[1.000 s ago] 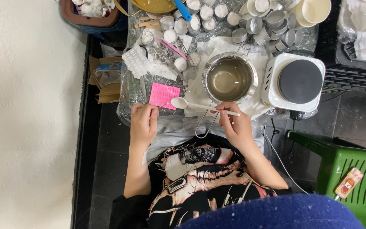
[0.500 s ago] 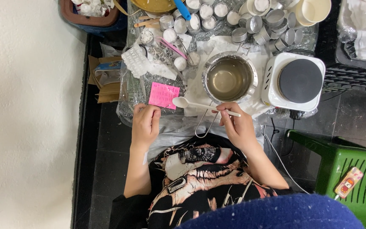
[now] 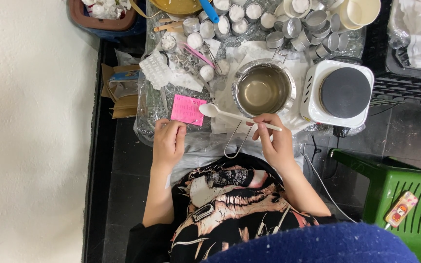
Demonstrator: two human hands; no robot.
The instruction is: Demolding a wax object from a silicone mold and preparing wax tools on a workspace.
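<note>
Beside hot plate (image 3: 345, 92): steel pot (image 3: 264, 88) holds murky liquid.

I see the pot (image 3: 263, 89) left of the hotplate (image 3: 339, 95), with the note (image 3: 187, 109) further left. The spoon (image 3: 235, 116) lies between note and pot, tins (image 3: 298, 27) behind.
</note>
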